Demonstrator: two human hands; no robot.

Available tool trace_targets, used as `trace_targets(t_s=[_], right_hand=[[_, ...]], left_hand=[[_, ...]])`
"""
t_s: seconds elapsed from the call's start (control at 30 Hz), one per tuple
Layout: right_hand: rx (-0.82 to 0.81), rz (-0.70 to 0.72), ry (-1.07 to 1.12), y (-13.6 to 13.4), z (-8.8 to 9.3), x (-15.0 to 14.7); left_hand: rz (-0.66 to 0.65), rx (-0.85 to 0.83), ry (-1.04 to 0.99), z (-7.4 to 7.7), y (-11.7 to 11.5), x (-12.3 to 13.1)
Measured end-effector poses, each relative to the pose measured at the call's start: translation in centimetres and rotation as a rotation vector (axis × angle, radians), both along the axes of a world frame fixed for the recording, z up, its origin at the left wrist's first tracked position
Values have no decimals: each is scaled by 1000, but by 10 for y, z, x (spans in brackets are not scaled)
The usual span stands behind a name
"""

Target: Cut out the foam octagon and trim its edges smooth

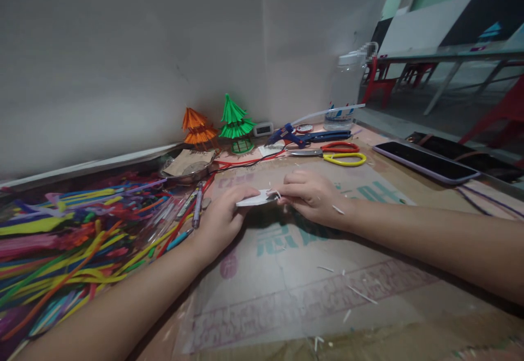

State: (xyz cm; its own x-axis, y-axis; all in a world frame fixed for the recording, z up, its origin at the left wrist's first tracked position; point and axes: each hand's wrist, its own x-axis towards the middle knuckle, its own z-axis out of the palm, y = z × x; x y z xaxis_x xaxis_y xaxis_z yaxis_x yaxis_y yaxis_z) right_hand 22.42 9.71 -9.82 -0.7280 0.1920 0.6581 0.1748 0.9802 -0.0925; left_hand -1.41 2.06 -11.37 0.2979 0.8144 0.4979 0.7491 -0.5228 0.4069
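Note:
My left hand (pixel 229 211) is closed on a flat white piece (pixel 257 199), thumb on top and fingers below. What exactly the piece is made of I cannot make out. At its right end, the fingertips of my right hand (pixel 313 197) pinch a thin curled white strip (pixel 275 193). Both hands are held over the cardboard mat, close together. A short white scrap (pixel 338 209) clings to my right wrist. Several more thin white scraps (pixel 362 294) lie on the printed cardboard (pixel 254 301) nearer to me.
Colourful pipe cleaners (pixel 73 252) heap at the left. Along the back stand an orange paper tree (pixel 198 126), a green one (pixel 236 123), a blue glue gun (pixel 289 135), scissors (pixel 327 154) and a clear bottle (pixel 344 90). A phone (pixel 426 160) lies at the right.

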Motion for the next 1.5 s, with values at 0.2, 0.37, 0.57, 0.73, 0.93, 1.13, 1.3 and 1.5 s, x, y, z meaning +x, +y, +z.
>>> trace_targets(t_s=[0.2,0.37,0.57,0.73,0.93,1.13,1.3,1.5], right_hand=[[-80,-20,1,1,-3,0],[-106,-50,18,4,-5,0],[-74,-11,-44,-3,-1,0],[-73,1,-54,-4,-1,0],[-55,18,-40,-1,-3,0],[-112,11,2,-3,-3,-1],[-313,-94,162,-2,-5,-1],[-588,-155,202,2,-9,-6]], left_hand=[[-2,-6,-36,-2,2,-1],[35,-15,-62,-3,4,-2],[7,14,24,1,-1,2],[-9,18,50,4,-3,4],[-12,2,48,1,-3,2],[-13,-10,-2,0,-1,3],[27,-28,-156,1,0,5],[70,-248,-503,-2,-1,12]])
